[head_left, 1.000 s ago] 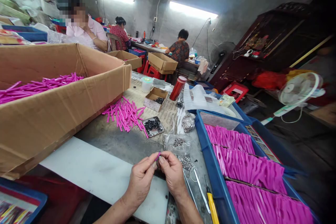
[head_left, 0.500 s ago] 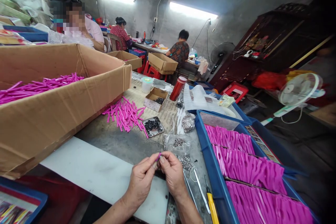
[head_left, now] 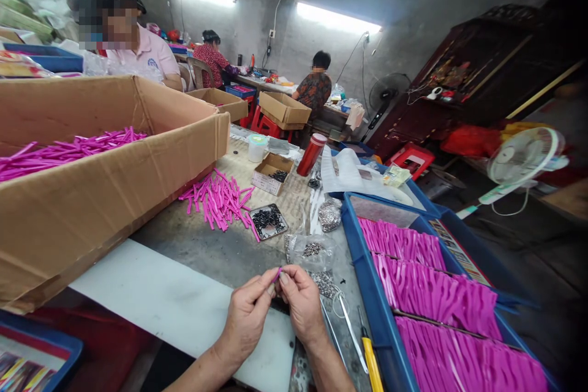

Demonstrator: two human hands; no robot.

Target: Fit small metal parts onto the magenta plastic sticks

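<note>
My left hand (head_left: 245,315) and my right hand (head_left: 301,303) meet fingertip to fingertip over the table's near edge. Both pinch one small pink plastic piece (head_left: 277,273), of which only the tip shows between the thumbs. Just beyond the hands lie clear bags of small metal parts (head_left: 313,250). A loose pile of pink sticks (head_left: 219,199) lies farther back on the table. A small metal tray of dark parts (head_left: 268,221) sits beside that pile.
A big cardboard box (head_left: 110,184) of pink sticks fills the left. A blue tray (head_left: 367,275) with rows of pink pieces is at the right, a yellow-handled tool (head_left: 371,362) beside it. A red flask (head_left: 311,154) and small box (head_left: 272,173) stand behind. Other people sit at tables beyond.
My hands have stayed in place, pinching the pink piece. The person behind the big box has shifted to the left.
</note>
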